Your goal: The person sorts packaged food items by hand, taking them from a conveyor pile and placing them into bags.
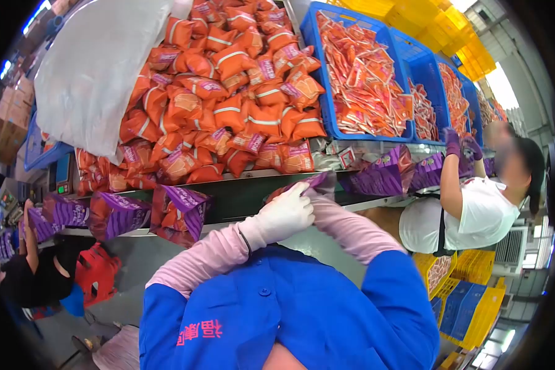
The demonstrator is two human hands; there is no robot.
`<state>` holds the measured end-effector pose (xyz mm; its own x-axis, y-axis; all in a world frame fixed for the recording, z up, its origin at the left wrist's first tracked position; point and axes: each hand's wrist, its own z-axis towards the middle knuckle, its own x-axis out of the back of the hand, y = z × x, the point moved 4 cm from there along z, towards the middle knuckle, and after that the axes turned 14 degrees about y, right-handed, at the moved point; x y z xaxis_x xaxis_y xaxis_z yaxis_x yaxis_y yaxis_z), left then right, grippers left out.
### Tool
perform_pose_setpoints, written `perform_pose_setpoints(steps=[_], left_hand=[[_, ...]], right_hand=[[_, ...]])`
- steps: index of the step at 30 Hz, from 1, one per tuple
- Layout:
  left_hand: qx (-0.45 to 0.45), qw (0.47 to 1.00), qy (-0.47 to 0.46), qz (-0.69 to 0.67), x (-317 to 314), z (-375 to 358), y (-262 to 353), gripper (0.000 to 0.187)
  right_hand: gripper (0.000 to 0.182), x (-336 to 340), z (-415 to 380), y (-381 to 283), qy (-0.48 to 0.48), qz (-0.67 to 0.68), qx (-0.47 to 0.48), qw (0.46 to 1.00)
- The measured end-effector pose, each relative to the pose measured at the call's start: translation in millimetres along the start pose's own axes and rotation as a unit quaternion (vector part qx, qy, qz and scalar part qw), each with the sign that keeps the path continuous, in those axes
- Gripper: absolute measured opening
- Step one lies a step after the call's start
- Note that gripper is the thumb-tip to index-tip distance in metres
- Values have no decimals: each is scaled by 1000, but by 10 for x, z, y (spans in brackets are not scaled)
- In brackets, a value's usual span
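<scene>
My left hand (285,214), in a white glove, is closed on the near edge of a purple plastic bag (319,180) at the conveyor's front edge. Close beside it, my right hand (324,202) is closed at the same bag's edge; its fingers are blurred and partly covered by clear film. What lies inside this bag is mostly hidden. Filled purple bags with orange packets (177,213) stand to the left on the green belt (240,200), and another filled purple bag (383,174) stands to the right.
Beyond the belt lies a large heap of orange pillow packets (228,92), with a white sheet (98,68) at its left. Blue crates (328,105) of flat sachets line the far right. A co-worker in a white shirt (468,216) works at right, another person (37,271) at left.
</scene>
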<state>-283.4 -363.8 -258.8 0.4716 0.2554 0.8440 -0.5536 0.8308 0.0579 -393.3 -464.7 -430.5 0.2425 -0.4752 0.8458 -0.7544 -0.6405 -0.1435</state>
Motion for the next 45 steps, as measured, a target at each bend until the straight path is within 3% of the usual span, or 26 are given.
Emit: perform_pose_setpoints(steps=[2,5,11,16,17,18,19,20,21,23,25,27,29,30,31,33,35,37,39,40,41,42,43,44,45], left_hand=[[24,1000,-12,2,42,-139,-109,6],[54,997,49,-5,330,-468,-177,5],[70,996,40,-36,483,-910,-112,8],[138,990,29,-17,901,-1159,-203,5],[148,989,6,3,930,-1215,-211,4],[162,987,0,5,960,-1271,-219,4],[173,985,-6,7,985,-1312,-249,3],[170,985,-10,5,1018,-1335,-260,3],[179,983,-23,23,1052,-1358,-281,3],[183,981,-43,38,1096,-1406,-270,4],[224,974,3,39,1138,-1363,-338,10],[215,976,0,16,1187,-1196,-340,18],[223,971,78,28,1195,-937,-370,12],[211,977,36,9,1155,-845,-379,28],[194,980,42,-7,1075,-705,-355,28],[161,983,72,-54,948,-427,-304,33],[122,986,74,-87,767,-76,-225,47],[65,988,104,-96,488,298,-181,53],[43,991,103,-79,146,632,-173,57],[16,991,127,-26,-23,766,-204,36],[21,992,125,-23,-199,789,-294,36],[14,999,35,26,-425,774,-379,25],[9,995,-55,77,-632,717,-456,14],[-4,995,11,101,-687,627,-514,7],[-1,994,8,108,-649,574,-538,7]], right_hand=[[35,281,91,-172,-12,1,28,1000],[34,527,23,-529,-40,21,56,997],[32,964,-136,-1253,-93,55,128,986],[30,1459,-142,-1715,-131,83,177,972],[37,1727,-177,-1667,-102,165,205,959],[34,2026,-133,-1550,-19,283,312,907],[29,2335,-45,-1345,-110,462,168,864],[26,2468,274,-1082,101,387,76,913],[39,2335,874,-621,314,276,110,902],[49,1783,1880,142,436,43,17,899],[65,1314,1865,-16,275,-12,-186,943],[71,751,2171,-98,274,132,-156,940],[68,947,1655,-371,189,102,-153,965],[69,989,1451,-360,216,126,-136,959],[71,1034,1219,-336,243,147,-113,952],[50,1518,269,-313,409,353,-69,838],[43,1712,-499,-101,460,618,2,638],[44,2065,-1290,238,479,593,50,645],[49,2040,-1905,592,456,610,0,648],[49,1956,-1993,666,452,610,3,650],[51,1768,-2009,777,457,531,-77,710],[52,1587,-2012,860,455,443,-155,757],[52,1576,-1981,814,454,340,-165,806],[45,1611,-2008,747,427,159,-136,880],[38,1769,-2036,562,388,-27,-103,916]])
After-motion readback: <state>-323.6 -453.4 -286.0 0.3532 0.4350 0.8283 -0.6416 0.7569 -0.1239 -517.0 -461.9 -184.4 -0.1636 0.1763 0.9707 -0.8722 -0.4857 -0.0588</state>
